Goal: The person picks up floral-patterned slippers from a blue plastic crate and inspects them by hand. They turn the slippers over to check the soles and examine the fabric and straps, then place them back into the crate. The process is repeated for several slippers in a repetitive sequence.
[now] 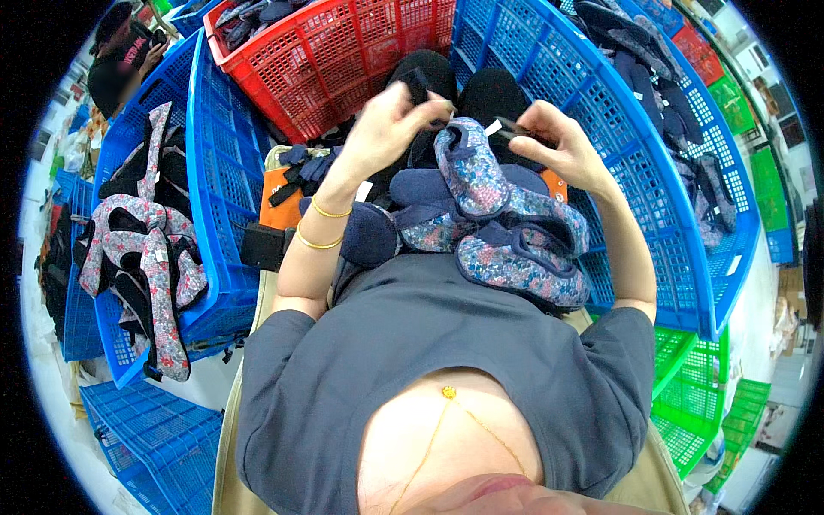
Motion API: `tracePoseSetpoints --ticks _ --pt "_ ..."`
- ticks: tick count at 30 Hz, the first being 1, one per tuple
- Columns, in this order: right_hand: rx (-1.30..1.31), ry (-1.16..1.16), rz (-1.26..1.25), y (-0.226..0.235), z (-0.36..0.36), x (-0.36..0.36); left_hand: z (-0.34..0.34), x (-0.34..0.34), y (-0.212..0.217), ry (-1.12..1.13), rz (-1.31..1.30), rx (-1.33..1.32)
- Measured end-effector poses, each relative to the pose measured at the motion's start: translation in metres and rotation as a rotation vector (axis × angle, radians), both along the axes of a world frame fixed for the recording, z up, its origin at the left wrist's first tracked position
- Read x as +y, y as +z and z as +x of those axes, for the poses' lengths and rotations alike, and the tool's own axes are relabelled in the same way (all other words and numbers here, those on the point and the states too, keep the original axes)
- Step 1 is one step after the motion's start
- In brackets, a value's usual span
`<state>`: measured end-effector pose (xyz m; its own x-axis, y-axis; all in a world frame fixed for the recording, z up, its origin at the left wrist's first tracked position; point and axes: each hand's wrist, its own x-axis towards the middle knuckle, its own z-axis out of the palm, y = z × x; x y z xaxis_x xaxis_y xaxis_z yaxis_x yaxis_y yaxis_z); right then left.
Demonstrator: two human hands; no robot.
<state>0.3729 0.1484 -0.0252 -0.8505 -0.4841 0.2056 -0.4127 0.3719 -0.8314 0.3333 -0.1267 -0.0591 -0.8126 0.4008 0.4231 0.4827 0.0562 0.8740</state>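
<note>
A blue floral fabric slipper stands tilted on my lap, its tip just below my hands. More floral slippers with navy soles are heaped around it, and a dark navy slipper lies under my left forearm. My left hand is closed in a pinch by the tip of the upright slipper; what sits between its fingers is too small to name. My right hand is closed around small dark thread snips, whose blades point left beside a small white tag.
A red crate stands ahead, with a tall blue crate close on the right. On the left, another blue crate holds grey-and-red floral slippers. Green crates are at lower right. Another person is at far left.
</note>
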Motion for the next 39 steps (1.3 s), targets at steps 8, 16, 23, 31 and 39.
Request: tracePoseSetpoints --ticks 8,16,23,31,39 --pt "-0.057 -0.152 -0.118 -0.017 0.023 0.013 0.015 0.000 -0.007 -0.290 -0.408 0.438" --pt "0.317 -0.333 -0.040 -0.003 0.050 0.023 0.004 0.036 0.015 -0.282 0.167 -0.117" --pt "0.560 -0.411 0.062 0.007 0.062 0.005 0.017 0.036 0.031 -0.097 0.193 -0.115" --pt "0.543 -0.419 0.125 0.020 0.057 -0.016 0.024 0.038 0.034 -0.053 0.182 -0.021" --pt "0.384 -0.348 -0.024 0.015 0.050 -0.016 0.021 0.034 0.028 0.046 0.099 0.121"
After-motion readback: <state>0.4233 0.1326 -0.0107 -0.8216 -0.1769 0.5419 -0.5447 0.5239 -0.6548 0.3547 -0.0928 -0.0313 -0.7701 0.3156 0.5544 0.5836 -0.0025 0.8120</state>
